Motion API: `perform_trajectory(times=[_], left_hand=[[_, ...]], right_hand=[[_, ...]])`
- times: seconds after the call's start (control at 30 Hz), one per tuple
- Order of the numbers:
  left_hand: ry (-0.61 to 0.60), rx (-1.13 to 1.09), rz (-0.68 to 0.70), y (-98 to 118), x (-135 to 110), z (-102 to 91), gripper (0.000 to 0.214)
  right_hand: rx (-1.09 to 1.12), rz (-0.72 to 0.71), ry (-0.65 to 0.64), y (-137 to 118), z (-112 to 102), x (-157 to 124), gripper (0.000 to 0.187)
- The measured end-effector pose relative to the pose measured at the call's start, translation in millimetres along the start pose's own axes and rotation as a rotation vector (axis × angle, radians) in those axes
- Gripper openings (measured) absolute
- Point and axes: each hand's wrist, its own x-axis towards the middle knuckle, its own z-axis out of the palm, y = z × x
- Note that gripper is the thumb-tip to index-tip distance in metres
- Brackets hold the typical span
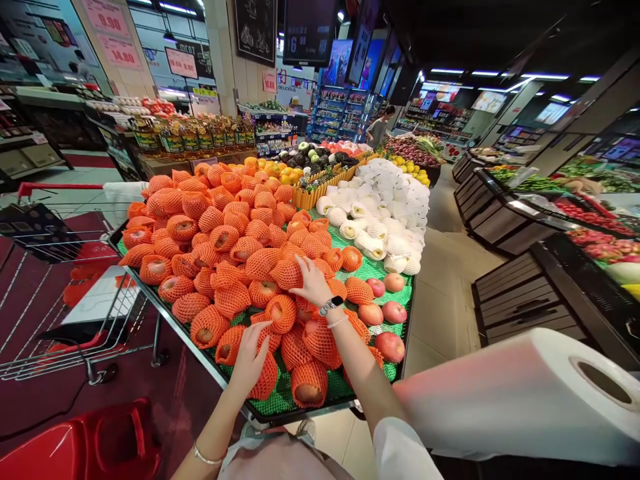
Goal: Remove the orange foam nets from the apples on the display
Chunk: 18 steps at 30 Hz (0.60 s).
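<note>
A big display stand [320, 408] with a green mat holds a heap of fruit in orange foam nets [220, 227]. My left hand [250, 357] rests with fingers spread on a netted fruit near the front edge. My right hand [314, 283], with a watch on the wrist, lies flat on a netted fruit in the middle of the heap. Several bare red fruit [387, 313] lie at the right corner of the mat.
A shopping trolley [75, 293] stands to the left, with a red basket [90, 443] below it. A roll of plastic bags [525, 400] sits at the lower right. Fruit in white nets [390, 207] lies further back, dark produce stands [540, 280] to the right. A person [379, 127] stands far off.
</note>
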Motion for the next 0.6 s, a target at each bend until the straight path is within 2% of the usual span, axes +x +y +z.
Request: perform_trajectory(times=[0.1, 0.17, 0.27, 0.33, 0.43, 0.53, 0.6], left_hand=[[0.008, 0.031, 0.017, -4.3, -0.3, 3.5, 0.031], [0.034, 0.070, 0.072, -2.5, 3.5, 7.9, 0.035], [0.035, 0.169, 0.202, 5.6, 14.9, 15.1, 0.040], [0.015, 0.216, 0.266, 12.0, 21.9, 19.3, 0.039], [0.035, 0.179, 0.270, 19.8, 23.1, 25.3, 0.035], [0.049, -0.008, 0.205, 25.1, 13.8, 32.2, 0.035], [-0.035, -0.200, 0.143, 27.8, 7.4, 37.8, 0.038]], right_hand=[[0.053, 0.177, 0.015, 15.6, -5.8, -17.1, 0.083], [0.104, 0.234, 0.000, 21.6, -5.9, -26.9, 0.062], [0.171, 0.222, 0.040, 24.1, -11.5, -38.7, 0.028], [0.216, 0.220, 0.128, 23.8, -24.5, -48.8, 0.029], [0.366, 0.213, 0.327, 22.0, -50.7, -74.5, 0.039], [0.659, 0.257, 0.469, 16.9, -63.3, -110.0, 0.038], [0.823, 0.341, 0.475, 9.9, -57.6, -132.3, 0.037]])
